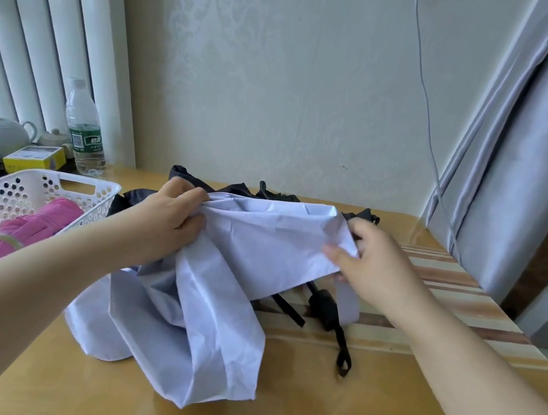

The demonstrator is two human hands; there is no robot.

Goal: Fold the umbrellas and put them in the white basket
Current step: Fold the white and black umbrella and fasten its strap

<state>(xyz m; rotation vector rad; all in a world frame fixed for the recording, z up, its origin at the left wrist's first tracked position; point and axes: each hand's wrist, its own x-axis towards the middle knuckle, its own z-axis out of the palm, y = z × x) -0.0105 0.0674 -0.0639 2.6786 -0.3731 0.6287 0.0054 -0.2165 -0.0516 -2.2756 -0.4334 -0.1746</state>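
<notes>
Lavender cloth of the half-folded umbrella (207, 289) spilled loose toward the near edge of the table (379, 410), its black handle (324, 308) and strap pointing near-right. Above it, the umbrella's long axis ran left to right between the hands: the left hand (168, 215) gripped a bunch of canopy at one end, the right hand (366, 260) pinched the fabric edge at the other. To the left, nearer the left hand, stood the white basket (36, 188), a pink umbrella (31, 229) already inside. Behind lay a black umbrella (233, 187), likely next.
</notes>
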